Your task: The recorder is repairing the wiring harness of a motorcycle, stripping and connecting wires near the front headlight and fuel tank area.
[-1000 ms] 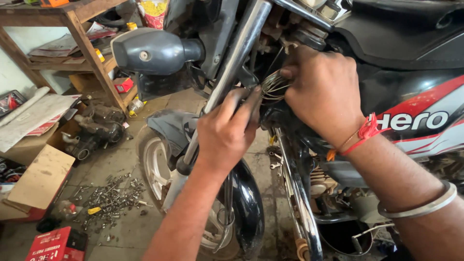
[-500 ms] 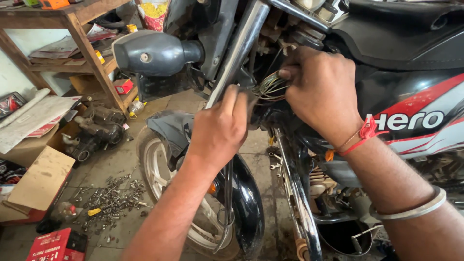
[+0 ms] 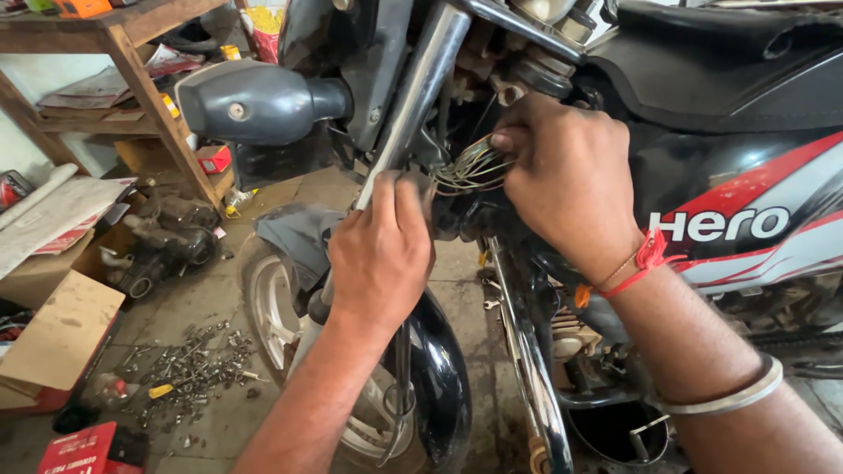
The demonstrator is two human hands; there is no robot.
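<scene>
Left hand (image 3: 379,254): centre frame, closed around the fork tube (image 3: 413,101).
Right hand (image 3: 571,180): pinching the wire bundle (image 3: 470,165).
Progress: wires exposed, loose, not yet tucked.

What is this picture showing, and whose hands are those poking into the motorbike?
The camera sits on a person's head, so you look down at their own two hands. The left hand rests against the shiny fork tube above the front wheel. The right hand pinches a bundle of thin wires near the front of the motorcycle, beside its black and red tank. On the floor lies a heap of small metal parts, with a wooden shelf behind.
</scene>
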